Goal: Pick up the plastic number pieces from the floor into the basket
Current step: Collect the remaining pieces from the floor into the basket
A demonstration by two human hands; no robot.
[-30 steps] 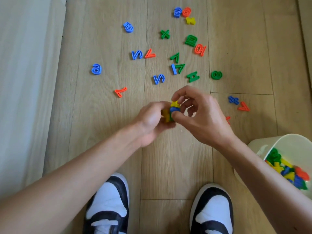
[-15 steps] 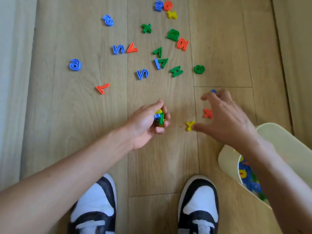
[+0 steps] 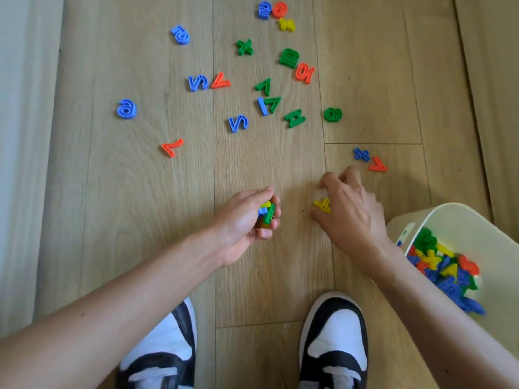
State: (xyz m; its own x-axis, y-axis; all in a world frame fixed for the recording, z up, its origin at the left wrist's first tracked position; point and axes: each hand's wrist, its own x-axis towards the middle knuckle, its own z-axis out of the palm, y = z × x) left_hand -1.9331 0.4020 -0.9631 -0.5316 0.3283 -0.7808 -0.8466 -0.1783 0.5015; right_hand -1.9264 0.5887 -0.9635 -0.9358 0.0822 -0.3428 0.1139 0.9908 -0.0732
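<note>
Your left hand (image 3: 241, 223) curls around several coloured plastic number pieces (image 3: 268, 213). Your spread right hand (image 3: 351, 213) touches a yellow plastic cross (image 3: 323, 205) on the wooden floor (image 3: 140, 192) near the cream plastic basket (image 3: 471, 231); I cannot tell whether it grips.

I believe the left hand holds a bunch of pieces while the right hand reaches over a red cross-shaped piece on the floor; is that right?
Not quite: the head view shows that the cross-shaped piece under the right hand is yellow, not red. The rest stands: the left hand holds a bunch of pieces, and the yellow one lies on the floor.
</note>
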